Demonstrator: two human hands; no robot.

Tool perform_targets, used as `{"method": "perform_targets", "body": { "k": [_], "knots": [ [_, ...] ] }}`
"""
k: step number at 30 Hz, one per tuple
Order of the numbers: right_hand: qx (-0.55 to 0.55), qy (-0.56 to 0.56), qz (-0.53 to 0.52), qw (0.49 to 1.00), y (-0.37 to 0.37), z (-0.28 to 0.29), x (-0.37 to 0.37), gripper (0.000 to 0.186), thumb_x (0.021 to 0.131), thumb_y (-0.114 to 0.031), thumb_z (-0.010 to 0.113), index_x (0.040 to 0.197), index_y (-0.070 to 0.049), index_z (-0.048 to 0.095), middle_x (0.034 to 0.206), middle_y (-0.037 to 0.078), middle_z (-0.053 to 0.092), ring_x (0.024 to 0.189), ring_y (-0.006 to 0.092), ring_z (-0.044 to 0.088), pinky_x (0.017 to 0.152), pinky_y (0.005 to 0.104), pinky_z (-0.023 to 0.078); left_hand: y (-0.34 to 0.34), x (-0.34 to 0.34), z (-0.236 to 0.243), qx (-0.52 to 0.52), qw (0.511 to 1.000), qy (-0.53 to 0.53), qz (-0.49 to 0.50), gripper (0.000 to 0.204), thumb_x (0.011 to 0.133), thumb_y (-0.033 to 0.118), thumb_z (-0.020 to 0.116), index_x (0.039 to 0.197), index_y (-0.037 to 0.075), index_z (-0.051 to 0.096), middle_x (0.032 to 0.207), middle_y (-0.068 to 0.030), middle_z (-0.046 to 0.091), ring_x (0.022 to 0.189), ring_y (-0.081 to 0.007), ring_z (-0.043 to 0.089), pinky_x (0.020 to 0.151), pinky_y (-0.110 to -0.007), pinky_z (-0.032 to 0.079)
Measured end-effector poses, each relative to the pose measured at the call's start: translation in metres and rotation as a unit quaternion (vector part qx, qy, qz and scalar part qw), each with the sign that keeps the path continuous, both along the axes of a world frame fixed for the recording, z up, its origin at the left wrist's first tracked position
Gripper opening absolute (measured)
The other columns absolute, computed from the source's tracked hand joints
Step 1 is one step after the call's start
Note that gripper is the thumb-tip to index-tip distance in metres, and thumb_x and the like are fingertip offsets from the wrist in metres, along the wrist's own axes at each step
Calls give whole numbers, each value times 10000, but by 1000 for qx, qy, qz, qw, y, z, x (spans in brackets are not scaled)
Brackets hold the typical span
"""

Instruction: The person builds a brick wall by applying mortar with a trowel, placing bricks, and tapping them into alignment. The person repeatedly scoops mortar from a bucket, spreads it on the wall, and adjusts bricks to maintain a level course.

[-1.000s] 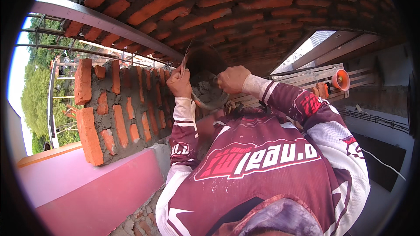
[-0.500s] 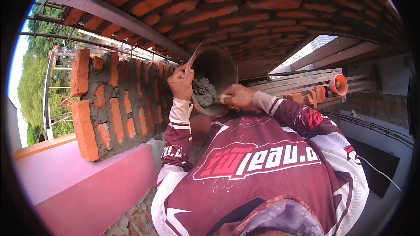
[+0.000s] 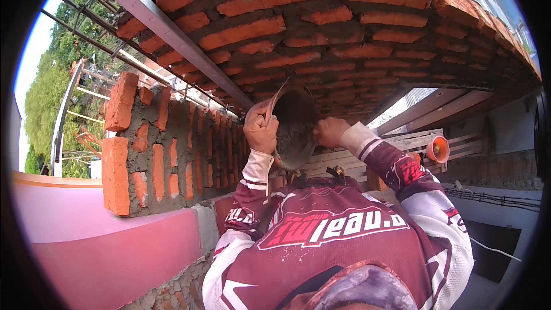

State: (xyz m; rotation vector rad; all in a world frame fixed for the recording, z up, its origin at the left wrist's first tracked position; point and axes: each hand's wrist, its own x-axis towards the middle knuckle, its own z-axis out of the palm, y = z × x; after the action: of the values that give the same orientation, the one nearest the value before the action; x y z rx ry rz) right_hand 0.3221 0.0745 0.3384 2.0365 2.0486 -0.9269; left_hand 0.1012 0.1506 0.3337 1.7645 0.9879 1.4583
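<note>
Two hands are raised together in front of the chest, close to the brick wall [image 3: 166, 155] on the person's left. The left hand [image 3: 261, 132] is clamped on the rim of a dark round pan [image 3: 294, 126] that holds grey mortar [image 3: 290, 146]. The pan is tipped, its open face turned toward the person and its long axis running up and down, from the curled upper rim to the lower edge near the chest. The right hand [image 3: 330, 132] is closed at the pan's right edge, touching it or just beside it; whether it grips a tool or the rim itself I cannot tell, since the fingers are turned away.

The pan lies between the two hands, so neither has to reach for it. The left hand is the nearer to the wall, whose top edge and unfinished end stand just beyond the left forearm. The right hand is on the far side of the pan from the wall, so anything carried from the pan to the bricks would travel leftward across the pan's face.

Overhead runs a curved span of brickwork [image 3: 344, 28] with a grey metal rail [image 3: 172, 28] along its left edge. A pink ledge [image 3: 86, 235] sits below the wall, and an orange reel [image 3: 437, 149] lies on boards to the right.
</note>
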Motion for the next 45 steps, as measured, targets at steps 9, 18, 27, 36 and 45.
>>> {"method": "perform_targets", "body": {
  "k": [9, 18, 27, 36, 45],
  "knots": [
    [190, 60, 58, 978, -42, -27, -47, 370, 930, -332, 637, 1240, -138, 684, 960, 179, 743, 872, 363, 730, 726, 508, 575, 4, -40, -25, -106, 994, 34, 17, 334, 797, -13, 735, 587, -39, 476, 1033, -163, 750, 761, -140, 641, 647, -303, 469],
    [126, -14, 60, 990, -5, -23, -1, 284, 950, -274, 557, 1035, -66, 731, 885, 261, 728, 840, 416, 740, 677, 524, 590, -12, -12, -13, -57, 998, -14, 20, 393, 786, -10, 733, 594, -18, 390, 984, -154, 738, 782, -173, 632, 665, -324, 463],
    [-84, 397, -105, 908, -45, -29, -33, 340, 971, -365, 595, 1121, -89, 724, 794, 84, 672, 615, 192, 646, 585, 379, 524, -2, -35, -28, -118, 993, 0, 19, 361, 803, -7, 732, 586, -39, 445, 1037, -168, 739, 822, -152, 655, 683, -306, 480],
    [278, -44, 22, 959, -29, 5, 10, 273, 950, -258, 589, 1148, -81, 654, 908, 193, 710, 786, 374, 727, 674, 492, 572, -12, -12, -8, -33, 999, 20, 26, 371, 793, -37, 723, 597, -26, 409, 1020, -155, 749, 739, -127, 598, 621, -304, 451],
    [-172, 457, -159, 858, -53, -47, -33, 387, 932, -395, 630, 1157, -101, 743, 873, 254, 735, 776, 396, 737, 665, 497, 564, 1, -9, -15, -58, 998, -11, -15, 378, 794, -31, 733, 593, -18, 413, 1010, -172, 750, 779, -137, 628, 653, -310, 457]
  ]
}}
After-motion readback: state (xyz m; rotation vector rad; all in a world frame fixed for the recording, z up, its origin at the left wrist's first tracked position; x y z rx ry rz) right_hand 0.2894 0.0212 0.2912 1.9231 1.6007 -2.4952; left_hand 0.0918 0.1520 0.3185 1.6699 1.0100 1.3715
